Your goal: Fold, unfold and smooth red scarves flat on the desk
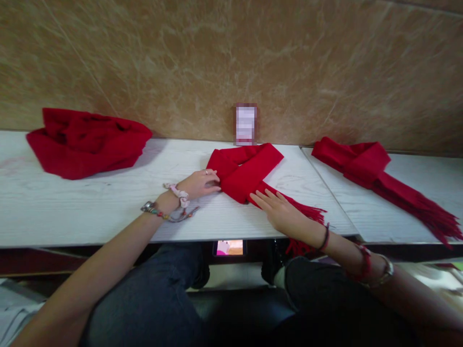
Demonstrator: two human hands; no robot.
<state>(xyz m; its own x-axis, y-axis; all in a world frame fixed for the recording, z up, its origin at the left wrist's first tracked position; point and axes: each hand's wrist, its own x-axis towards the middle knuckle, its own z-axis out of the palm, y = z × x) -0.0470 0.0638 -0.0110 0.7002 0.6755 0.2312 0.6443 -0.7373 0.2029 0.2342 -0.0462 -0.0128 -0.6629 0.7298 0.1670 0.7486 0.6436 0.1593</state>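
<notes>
Both hands flat on scarf

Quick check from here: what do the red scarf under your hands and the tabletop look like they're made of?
The red scarf looks like soft woven or knitted fabric, matte, with loose fringe at its end; it folds limply. The tabletop looks like whitewashed wood or a wood-print laminate: pale grain lines show, with a dull finish. Which one, I cannot tell.

Both bare forearms reach forward, wrists ringed with bracelets. The left hand lies palm down, fingers curled together and pointing right, a ring on one finger. The right hand rests flat, fingers spread slightly and pointing up-left.
</notes>
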